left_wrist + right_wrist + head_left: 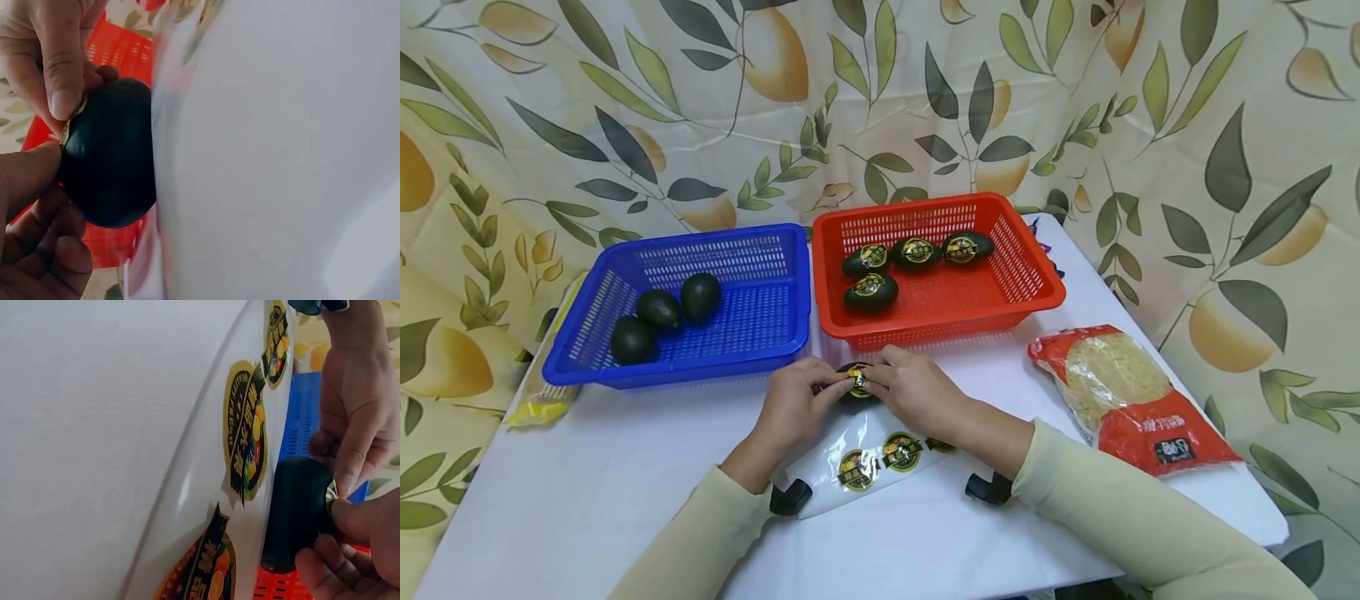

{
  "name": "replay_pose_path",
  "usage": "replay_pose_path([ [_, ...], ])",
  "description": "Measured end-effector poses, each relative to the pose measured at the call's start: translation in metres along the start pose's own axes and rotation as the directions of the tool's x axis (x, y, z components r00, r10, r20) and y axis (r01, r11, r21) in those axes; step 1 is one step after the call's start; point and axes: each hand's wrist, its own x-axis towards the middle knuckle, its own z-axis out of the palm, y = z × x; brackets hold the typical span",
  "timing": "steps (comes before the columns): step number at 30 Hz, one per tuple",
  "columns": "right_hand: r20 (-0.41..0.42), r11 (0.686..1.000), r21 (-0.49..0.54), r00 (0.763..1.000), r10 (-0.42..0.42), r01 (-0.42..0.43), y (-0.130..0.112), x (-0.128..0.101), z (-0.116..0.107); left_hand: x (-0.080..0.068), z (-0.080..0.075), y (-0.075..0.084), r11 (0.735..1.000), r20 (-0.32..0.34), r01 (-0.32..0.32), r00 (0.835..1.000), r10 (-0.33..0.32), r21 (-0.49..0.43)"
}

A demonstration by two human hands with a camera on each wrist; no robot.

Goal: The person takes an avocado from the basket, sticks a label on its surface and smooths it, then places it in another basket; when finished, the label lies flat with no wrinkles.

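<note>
A dark green avocado (856, 403) sits between both hands at the middle of the table, just in front of the red basket. My left hand (796, 405) and right hand (923, 393) grip it from either side. Their thumbs press on a black-and-gold sticker (857, 381) on its upper face, which the fingers partly cover. In the left wrist view, the sticker's edge (74, 117) follows the curve of the fruit. Below the hands lies a glossy sheet (818, 492) bearing several round fruit stickers (245, 434); the right forearm overlaps one in the head view.
The blue basket (688, 367) at the left contains three plain avocados (658, 309). In the red basket (940, 323) are several stickered avocados (871, 293). At right lies a red-and-clear food bag (1135, 400); a yellow packet (538, 408) pokes out beside the blue basket.
</note>
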Motion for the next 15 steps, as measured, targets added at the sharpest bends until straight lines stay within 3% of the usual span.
replay_pose_path([
  [6, 0.063, 0.989, 0.104, 0.993, 0.102, -0.108, 0.001, 0.003, 0.000, -0.002, -0.001, -0.005, 0.990, 0.014, 0.115, 0.993, -0.114, -0.082],
  [11, 0.139, 0.962, 0.191, 0.976, 0.169, -0.194, 0.002, 0.009, 0.000, 0.002, -0.004, -0.004, 0.966, 0.062, 0.234, 0.971, -0.229, -0.108],
  [15, 0.203, 0.956, 0.208, 0.965, 0.166, -0.208, 0.003, 0.015, -0.001, 0.004, -0.006, -0.001, 0.955, 0.086, 0.282, 0.958, -0.275, -0.089],
])
